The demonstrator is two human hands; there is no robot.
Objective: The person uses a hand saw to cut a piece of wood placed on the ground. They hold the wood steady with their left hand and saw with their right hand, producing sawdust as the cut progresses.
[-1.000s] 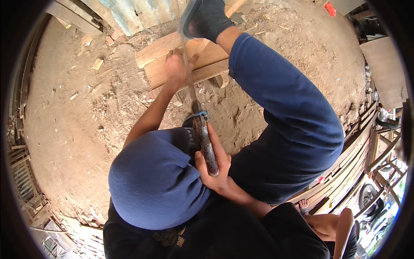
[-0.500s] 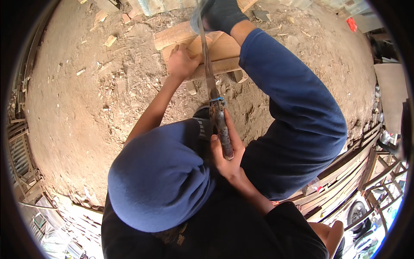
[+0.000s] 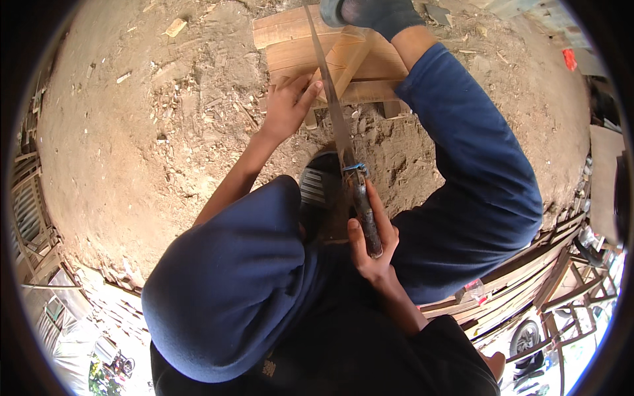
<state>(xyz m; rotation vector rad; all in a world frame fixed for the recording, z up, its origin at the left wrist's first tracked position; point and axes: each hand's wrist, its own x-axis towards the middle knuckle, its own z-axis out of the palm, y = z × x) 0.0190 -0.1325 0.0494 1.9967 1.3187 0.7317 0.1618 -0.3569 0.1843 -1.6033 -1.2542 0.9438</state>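
Saw (image 3: pixel 341 135) drawn back — pointing forward, long axis slanting slightly left.

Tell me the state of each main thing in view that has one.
Saw: held, blade pointing forward.
Boards: lying side by side, raised on supports.
Right hand: closed around the saw's handle.
Left hand: at the boards' near edge; its grip is unclear.
Blue tie: wrapped around the saw near its handle.
Lighter wood piece: lying aslant on the boards.
Socked foot: apparently on the boards.
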